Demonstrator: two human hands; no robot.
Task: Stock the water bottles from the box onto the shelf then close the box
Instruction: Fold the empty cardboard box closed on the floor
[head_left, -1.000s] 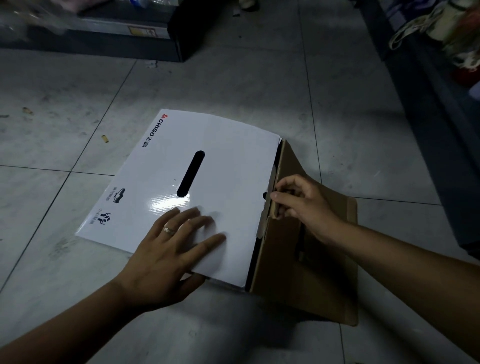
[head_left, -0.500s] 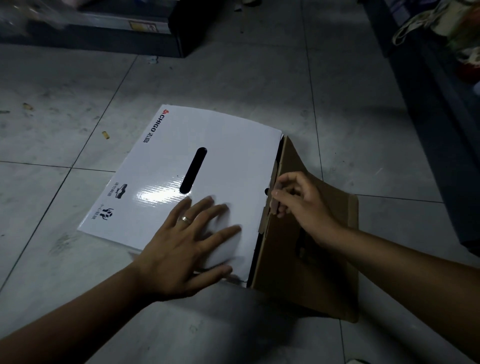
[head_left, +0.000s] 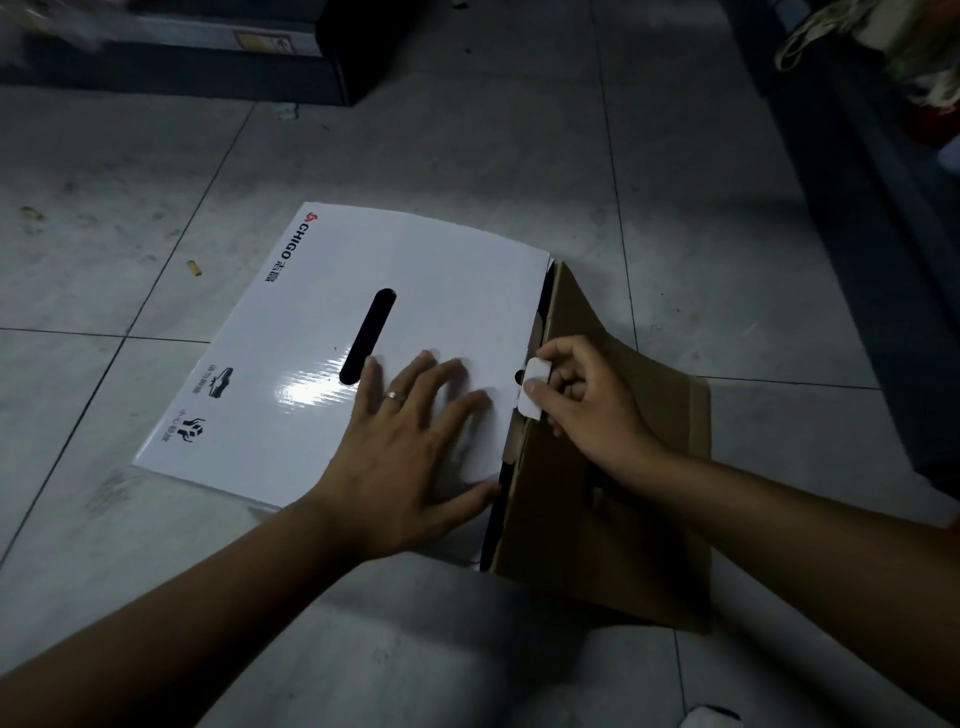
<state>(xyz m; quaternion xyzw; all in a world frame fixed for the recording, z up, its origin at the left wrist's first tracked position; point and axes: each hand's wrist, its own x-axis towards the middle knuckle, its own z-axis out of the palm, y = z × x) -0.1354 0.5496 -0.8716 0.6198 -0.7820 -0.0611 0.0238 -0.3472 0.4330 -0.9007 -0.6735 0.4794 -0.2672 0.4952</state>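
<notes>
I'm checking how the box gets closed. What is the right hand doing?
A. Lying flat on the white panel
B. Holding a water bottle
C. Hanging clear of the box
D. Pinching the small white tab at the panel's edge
D: the right hand pinches the white tab, while the left hand lies flat on the white panel.

Dim; glare on box (head_left: 311, 392); edges dark, blurry.
</notes>
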